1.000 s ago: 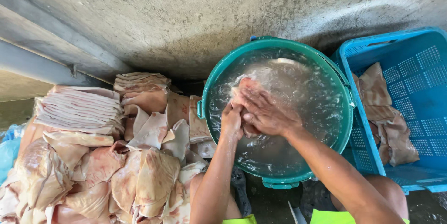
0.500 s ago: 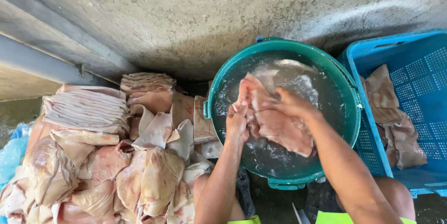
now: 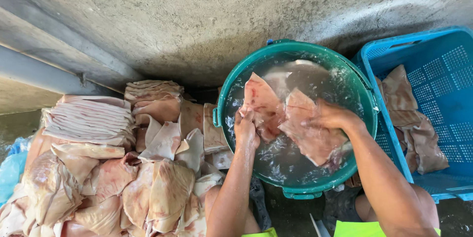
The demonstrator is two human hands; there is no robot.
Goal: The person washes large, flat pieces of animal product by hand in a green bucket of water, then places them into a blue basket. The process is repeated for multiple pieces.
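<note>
Wall: a rough grey concrete wall (image 3: 207,15) fills the top of the view, with a sloping ledge (image 3: 44,64) at the left; the setting looks like an outdoor wash area, floor dark and wet.
Meat pile: a large heap of pale pink skin slabs (image 3: 108,168) lies at the left, some stacked flat in a neat pile, probably so they stay sorted.
Blue crate: a perforated blue crate (image 3: 443,94) stands just right of the tub, holding a few slabs (image 3: 409,119); its holes likely let water drain.
Green tub: a round green tub (image 3: 295,188) sits between pile and crate, full of cloudy water, within easy reach of both.
Meat piece: the held meat slab (image 3: 305,128) is over the tub, partly lifted from the water, spread wide between both hands, seemingly to rinse it.
Right hand: the right hand (image 3: 335,116) grips the slab's upper right edge, fingers curled around it.
Left hand: the left hand (image 3: 246,128) pinches the slab's left flap, fingers closed on it.
</note>
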